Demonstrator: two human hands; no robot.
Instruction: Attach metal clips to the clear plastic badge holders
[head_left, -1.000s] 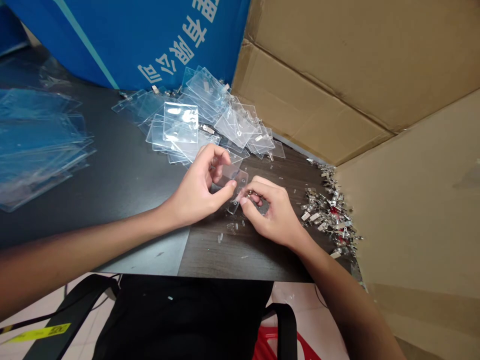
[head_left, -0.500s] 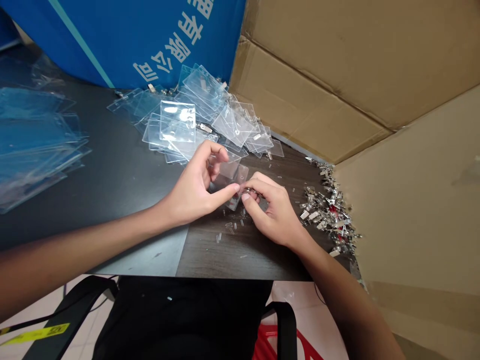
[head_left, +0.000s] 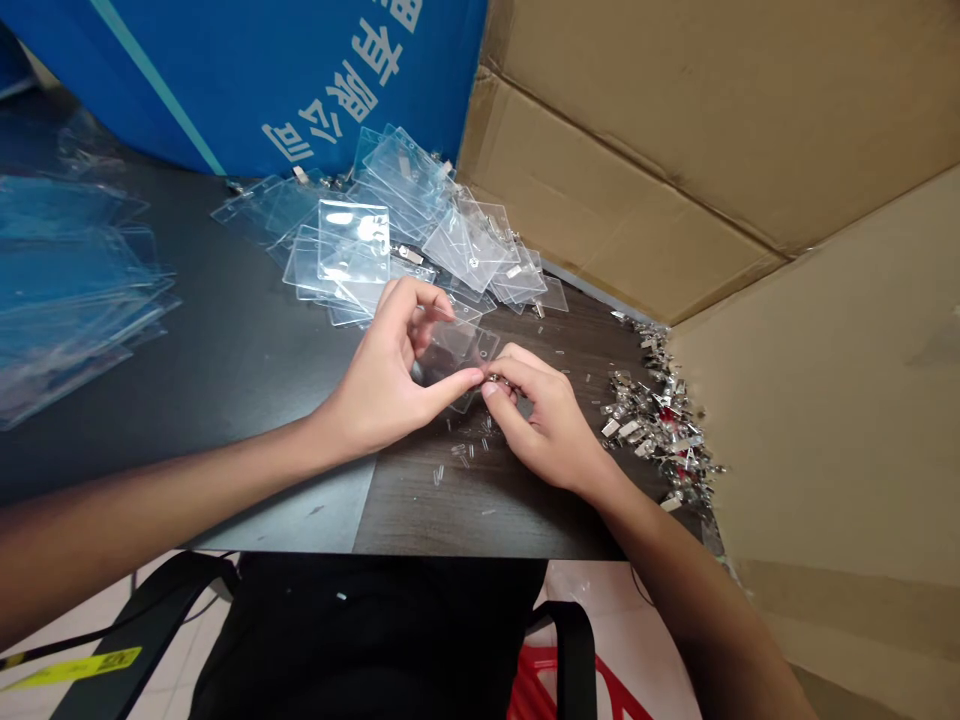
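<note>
A clear plastic badge holder (head_left: 459,350) is gripped in my left hand (head_left: 394,375), with the thumb stretched along its slotted edge and the fingers curled behind it. My right hand (head_left: 544,415) pinches a small metal badge clip (head_left: 495,379) against that edge; the fingers cover most of the clip. Both hands meet just above the table, the thumb tips close together. Beyond them lies a heap of clear badge holders (head_left: 352,240), some with clips attached. Tiny clear plastic slivers (head_left: 465,455) are scattered on the table below the hands.
A pile of metal clips (head_left: 660,430) lies at the right, against a cardboard box (head_left: 817,400). Stacked clear badge holders (head_left: 67,300) sit on the left of the dark table (head_left: 247,380). A blue panel with white lettering (head_left: 247,80) stands behind.
The badge holder has tilted slightly between my hands, and my left thumb has slid a little to the right, towards the clip. My right hand has barely moved.
</note>
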